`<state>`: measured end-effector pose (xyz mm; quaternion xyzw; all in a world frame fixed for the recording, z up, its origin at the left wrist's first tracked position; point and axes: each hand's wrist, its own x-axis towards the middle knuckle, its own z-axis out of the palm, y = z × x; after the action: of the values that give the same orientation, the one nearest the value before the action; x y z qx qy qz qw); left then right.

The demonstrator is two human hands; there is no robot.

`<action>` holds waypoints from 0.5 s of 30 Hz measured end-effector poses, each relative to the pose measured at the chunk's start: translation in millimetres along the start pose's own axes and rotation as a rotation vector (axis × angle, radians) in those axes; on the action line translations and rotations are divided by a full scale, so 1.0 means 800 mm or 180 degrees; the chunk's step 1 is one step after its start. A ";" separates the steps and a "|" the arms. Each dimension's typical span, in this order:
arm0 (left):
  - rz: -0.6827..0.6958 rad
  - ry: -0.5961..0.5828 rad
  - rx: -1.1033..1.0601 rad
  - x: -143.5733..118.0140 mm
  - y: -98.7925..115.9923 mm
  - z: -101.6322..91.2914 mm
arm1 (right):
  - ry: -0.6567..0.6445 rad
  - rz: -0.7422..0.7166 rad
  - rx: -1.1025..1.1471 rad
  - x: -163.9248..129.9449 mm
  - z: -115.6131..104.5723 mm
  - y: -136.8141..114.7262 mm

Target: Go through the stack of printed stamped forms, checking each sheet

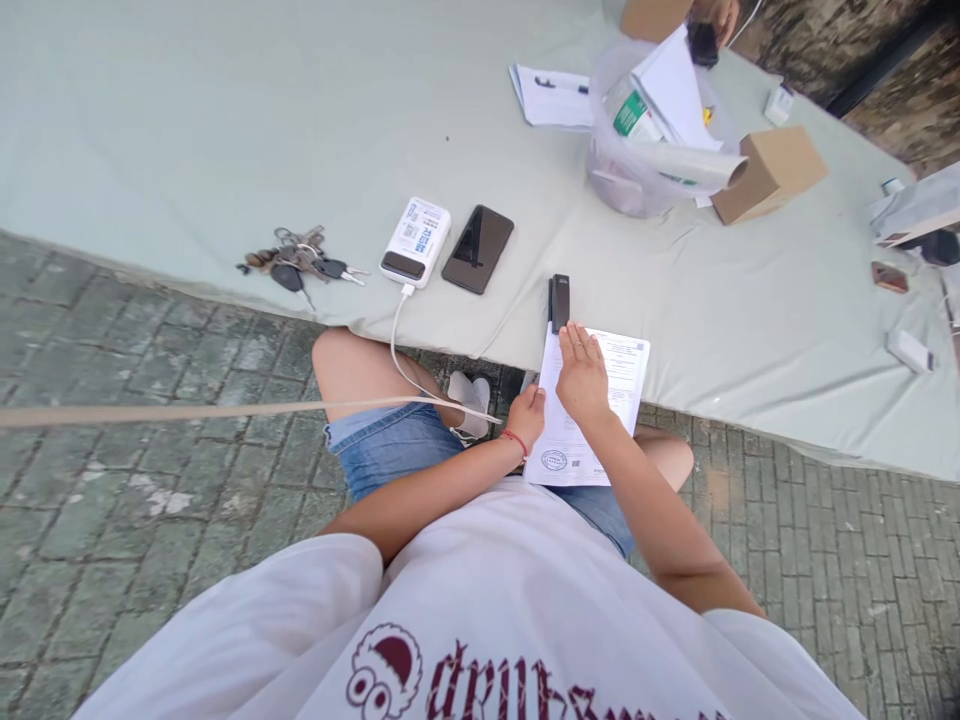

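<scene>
Printed sheets of paper (559, 430) with a round stamp lie partly over the table edge and partly above my lap. My left hand (526, 415), a red string at its wrist, is closed on their left edge. My right hand (583, 375) rests flat on top of the sheets, fingers stretched out together. Its fingertips are at the near end of a black stapler (559, 303), which sits at the sheets' upper left corner. Whether the fingertips press on the stapler I cannot tell.
Left along the table (225, 130) are keys (300, 265), a white power bank (415, 242) with a cable, and a dark phone (478, 249). Farther back stand a clear tub (626, 190) of papers and a cardboard box (772, 175). Another person's hand (724, 18) shows at the top.
</scene>
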<state>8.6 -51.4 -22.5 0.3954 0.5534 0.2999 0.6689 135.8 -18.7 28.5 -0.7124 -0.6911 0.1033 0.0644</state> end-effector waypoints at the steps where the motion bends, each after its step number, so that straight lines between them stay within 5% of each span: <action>1: 0.0004 -0.0002 -0.0040 0.000 0.000 0.000 | -0.0018 0.0018 -0.0001 0.000 0.001 -0.001; 10: 0.0123 -0.0004 -0.0185 0.007 -0.006 0.000 | 0.0311 -0.0038 0.0301 0.012 -0.011 0.003; 15: 0.0024 -0.0194 -0.0462 -0.005 -0.016 -0.009 | 0.1155 0.0307 0.0819 -0.044 -0.019 0.045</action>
<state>0.2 -59.8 -31.8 0.3569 0.5081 0.3296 0.7112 173.8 -54.1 36.7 -0.7374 -0.6146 0.0638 0.2729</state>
